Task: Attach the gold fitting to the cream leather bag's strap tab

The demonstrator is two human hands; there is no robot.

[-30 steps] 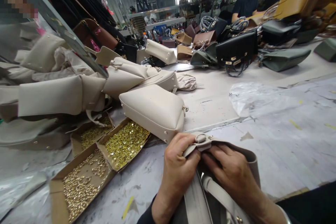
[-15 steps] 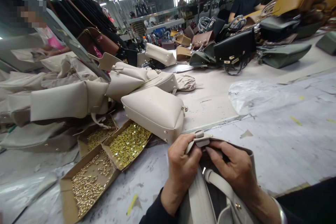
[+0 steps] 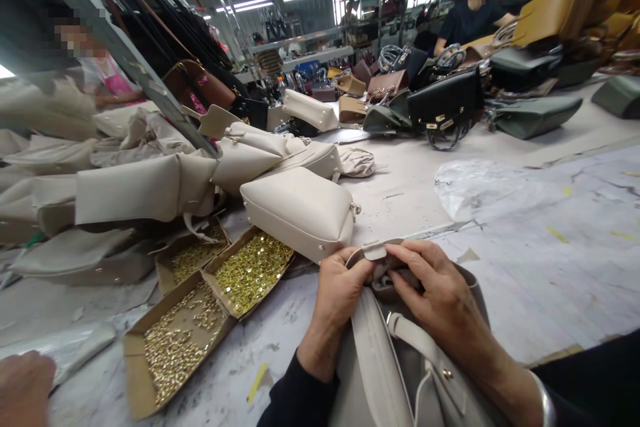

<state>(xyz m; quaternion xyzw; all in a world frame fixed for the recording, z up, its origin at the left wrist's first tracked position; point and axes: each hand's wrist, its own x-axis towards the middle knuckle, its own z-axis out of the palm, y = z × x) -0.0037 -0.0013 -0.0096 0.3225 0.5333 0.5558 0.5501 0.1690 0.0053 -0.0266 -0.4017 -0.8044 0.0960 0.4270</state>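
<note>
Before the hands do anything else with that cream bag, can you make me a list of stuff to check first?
1. Both hands on the bag: ok. The left hand and right hand pinch the small tab at the top of the cream bag.
2. Strap out of the way: ok, the strap lies below the fingers.
3. Stud boxes within reach: ok, the near box of gold studs sits just left of the left hand.
4. Stud held in the fingers: cannot tell, hidden.
5. Neighbour's hand clear: ok, another person's hand stays at the far left edge.
</note>
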